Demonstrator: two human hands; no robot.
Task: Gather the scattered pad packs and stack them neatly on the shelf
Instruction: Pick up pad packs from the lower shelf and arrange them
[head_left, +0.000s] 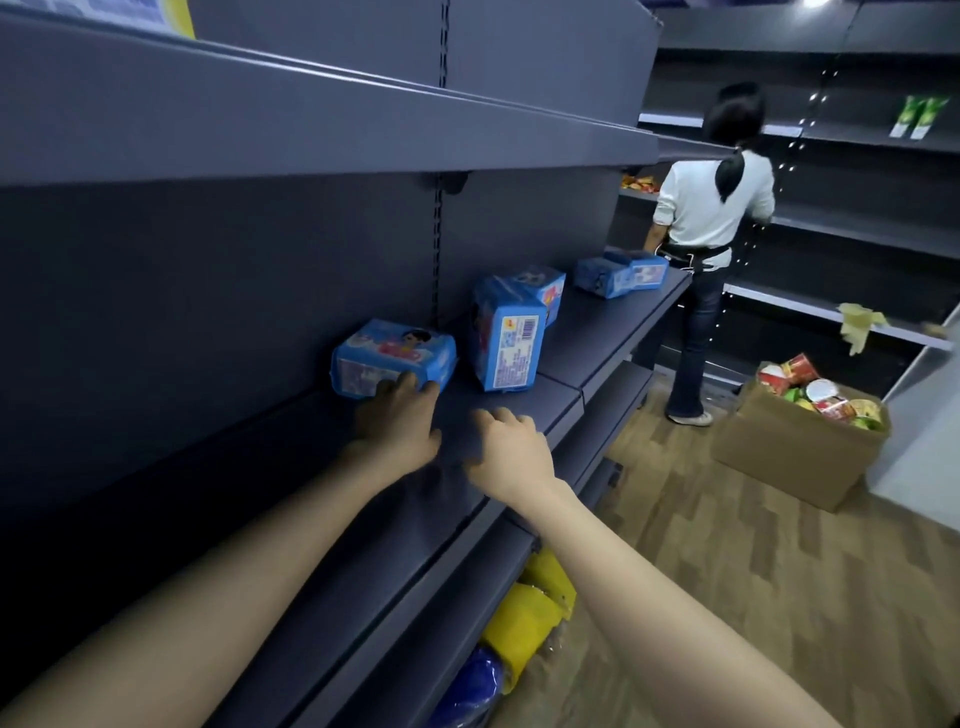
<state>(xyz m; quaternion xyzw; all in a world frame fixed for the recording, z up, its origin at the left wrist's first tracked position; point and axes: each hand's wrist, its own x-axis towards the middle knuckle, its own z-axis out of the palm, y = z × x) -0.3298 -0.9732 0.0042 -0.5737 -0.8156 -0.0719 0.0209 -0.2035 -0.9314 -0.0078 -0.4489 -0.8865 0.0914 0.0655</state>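
On the dark grey shelf (602, 332) at about waist height, five blue pad packs lie scattered along its length. The left hand (397, 423) reaches forward with its fingers stretched out, the tips touching the lower front face of the nearest pad pack (392, 353), which lies flat close to the back panel; the fingers are not wrapped round it. The right hand (511, 449) hovers just above the shelf board beside the left, fingers loosely bent and slightly apart, holding nothing. Just right of the nearest pack, an upright pad pack (506, 343) stands on end with its barcode side facing out, and a third pad pack (543, 286) sits right behind it. Farther along, near the shelf's far end, two more pad packs (621, 275) lie side by side, touching. Beyond them a person in a white top (714, 205) faces other shelving, and a cardboard box (789, 457) of cup noodles (821, 392) sits on the wooden floor
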